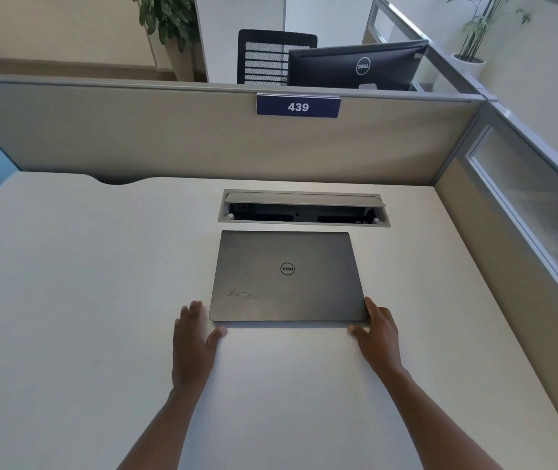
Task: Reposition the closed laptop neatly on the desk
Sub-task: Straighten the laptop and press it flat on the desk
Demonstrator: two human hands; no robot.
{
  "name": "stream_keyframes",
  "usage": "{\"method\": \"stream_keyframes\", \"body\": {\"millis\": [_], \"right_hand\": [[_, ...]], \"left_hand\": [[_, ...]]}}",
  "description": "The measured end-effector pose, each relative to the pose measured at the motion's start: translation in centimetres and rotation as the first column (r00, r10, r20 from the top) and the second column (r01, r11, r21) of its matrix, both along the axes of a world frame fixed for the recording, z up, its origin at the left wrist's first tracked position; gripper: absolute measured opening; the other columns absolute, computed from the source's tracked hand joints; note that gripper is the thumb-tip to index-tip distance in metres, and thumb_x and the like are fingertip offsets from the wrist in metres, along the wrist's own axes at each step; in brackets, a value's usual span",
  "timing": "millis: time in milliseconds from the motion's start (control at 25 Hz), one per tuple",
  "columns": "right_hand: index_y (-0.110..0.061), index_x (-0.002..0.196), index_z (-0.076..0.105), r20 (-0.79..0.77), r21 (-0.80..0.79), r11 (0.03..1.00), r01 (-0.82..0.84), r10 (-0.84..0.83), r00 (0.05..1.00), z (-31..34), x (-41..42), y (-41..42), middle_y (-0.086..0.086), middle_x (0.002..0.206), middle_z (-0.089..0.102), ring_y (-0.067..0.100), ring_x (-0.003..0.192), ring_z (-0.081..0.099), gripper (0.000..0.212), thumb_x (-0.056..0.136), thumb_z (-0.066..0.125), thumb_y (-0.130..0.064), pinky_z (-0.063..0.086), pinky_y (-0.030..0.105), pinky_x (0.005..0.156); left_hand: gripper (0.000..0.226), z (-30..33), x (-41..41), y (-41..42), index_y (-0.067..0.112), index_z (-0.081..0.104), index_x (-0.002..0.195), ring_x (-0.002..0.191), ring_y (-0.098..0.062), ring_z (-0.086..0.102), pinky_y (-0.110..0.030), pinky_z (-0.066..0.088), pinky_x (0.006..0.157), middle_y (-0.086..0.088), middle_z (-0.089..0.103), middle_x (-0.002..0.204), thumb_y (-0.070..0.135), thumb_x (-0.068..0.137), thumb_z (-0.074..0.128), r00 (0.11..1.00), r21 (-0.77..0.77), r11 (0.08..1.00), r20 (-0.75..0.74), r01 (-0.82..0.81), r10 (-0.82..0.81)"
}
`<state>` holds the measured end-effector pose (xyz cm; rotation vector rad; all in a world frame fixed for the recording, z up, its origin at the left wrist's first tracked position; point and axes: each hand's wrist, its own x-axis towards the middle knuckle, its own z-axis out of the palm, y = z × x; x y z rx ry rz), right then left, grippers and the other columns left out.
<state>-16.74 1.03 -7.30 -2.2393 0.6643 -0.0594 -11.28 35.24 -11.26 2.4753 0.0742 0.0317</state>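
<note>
A closed dark grey laptop (287,276) with a round logo on its lid lies flat on the pale desk (84,300), square to the desk's edges. My left hand (193,340) rests on the desk beside the laptop's near left corner, fingers spread, thumb tip near that corner. My right hand (379,334) lies against the near right corner, fingers touching the right edge and thumb under the front edge. Neither hand closes around the laptop.
An open cable hatch (304,208) with a raised flap sits just behind the laptop. A beige partition (169,137) with a blue "439" sign (298,106) bounds the back; a glazed partition (524,205) bounds the right. Beyond are a monitor (355,66) and chair (270,56).
</note>
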Motion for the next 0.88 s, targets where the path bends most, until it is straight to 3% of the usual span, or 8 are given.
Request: {"method": "stream_keyframes", "body": {"millis": [80, 160, 240, 360, 640, 880], "right_hand": [[-0.012, 0.12, 0.065, 0.014, 0.007, 0.999, 0.038, -0.038, 0.999, -0.1, 0.1, 0.0, 0.003, 0.096, 0.054, 0.02, 0.086, 0.053, 0.039, 0.083, 0.069, 0.0, 0.039, 0.016, 0.071], [-0.01, 0.099, 0.065, 0.014, 0.012, 0.997, 0.073, -0.073, 0.997, -0.2, 0.2, 0.1, 0.004, 0.087, 0.054, 0.022, 0.077, 0.053, 0.018, 0.083, 0.068, -0.001, 0.037, 0.015, 0.063], [-0.007, 0.091, 0.062, 0.007, -0.008, 0.996, 0.089, -0.089, 0.996, -0.2, 0.3, 0.2, 0.007, 0.085, 0.054, 0.017, 0.069, 0.05, 0.011, 0.084, 0.067, -0.001, 0.038, 0.017, 0.06], [-0.008, 0.079, 0.056, -0.004, -0.054, 0.995, 0.089, -0.09, 0.996, -0.3, 0.3, 0.4, 0.005, 0.081, 0.051, 0.009, 0.063, 0.046, 0.014, 0.083, 0.067, -0.002, 0.036, 0.02, 0.056], [-0.021, 0.061, 0.036, -0.013, -0.121, 0.988, 0.099, -0.101, 0.995, 0.0, 0.3, 0.6, 0.003, 0.076, 0.049, 0.009, 0.06, 0.043, 0.041, 0.085, 0.066, -0.006, 0.03, 0.023, 0.052], [-0.007, 0.072, 0.052, -0.035, -0.133, 0.987, 0.095, -0.1, 0.994, -0.3, 0.2, 0.2, 0.006, 0.078, 0.054, 0.019, 0.065, 0.047, 0.019, 0.088, 0.063, -0.008, 0.032, 0.024, 0.053]], "left_hand": [[0.052, -0.2, -0.2, 0.3, 0.005, 0.049, 0.139, 0.142, -0.038, 0.036, -0.052, 0.032, 0.115, -0.014, 0.048, 0.148, 0.023, 0.092, 0.063, 0.999, 0.047, 0.998, 0.025, 0.034, -0.035], [0.047, -0.2, 0.0, 0.4, 0.009, 0.051, 0.14, 0.146, -0.033, 0.031, -0.049, 0.027, 0.119, -0.009, 0.047, 0.151, 0.02, 0.095, 0.059, 1.0, 0.02, 1.0, 0.016, 0.019, -0.019], [0.046, -0.1, 0.5, 0.2, 0.009, 0.05, 0.141, 0.148, -0.035, 0.026, -0.05, 0.023, 0.12, -0.009, 0.047, 0.151, 0.018, 0.097, 0.055, 1.0, -0.002, 1.0, -0.011, 0.02, -0.02], [0.045, 0.1, 0.9, 0.0, 0.008, 0.048, 0.143, 0.15, -0.034, 0.02, -0.048, 0.014, 0.122, -0.009, 0.045, 0.152, 0.017, 0.098, 0.052, 0.999, -0.028, 0.999, -0.049, 0.016, -0.017], [0.047, 0.8, 1.2, 0.1, 0.009, 0.046, 0.144, 0.152, -0.03, 0.014, -0.043, 0.007, 0.122, -0.01, 0.041, 0.155, 0.015, 0.098, 0.053, 0.997, -0.117, 0.993, -0.076, -0.003, -0.006], [0.047, 1.2, 1.0, 0.0, 0.012, 0.045, 0.145, 0.152, -0.028, 0.011, -0.043, 0.007, 0.122, -0.012, 0.036, 0.157, 0.017, 0.099, 0.052, 0.995, -0.15, 0.988, -0.097, -0.022, 0.007]]}}
